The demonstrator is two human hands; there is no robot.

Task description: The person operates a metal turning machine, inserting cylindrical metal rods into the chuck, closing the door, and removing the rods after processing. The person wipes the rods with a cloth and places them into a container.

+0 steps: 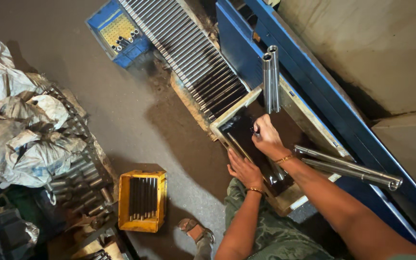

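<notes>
Right hand is closed over something small in the dark tray; what it holds is hidden. Left hand lies open on the tray edge. Two rods sit beside the right arm.

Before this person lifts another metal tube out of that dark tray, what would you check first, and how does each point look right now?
1. Right hand closed around something small over the tray: ok; what it holds, cannot tell.
2. Left hand rests flat on the tray's near edge: ok.
3. Two tubes stand leaning at the tray's far end, stable: cannot tell.
4. Two long tubes lie across the tray's right side, past the right forearm: ok.
5. Yellow crate on the floor holds rods, with room left: ok.
</notes>
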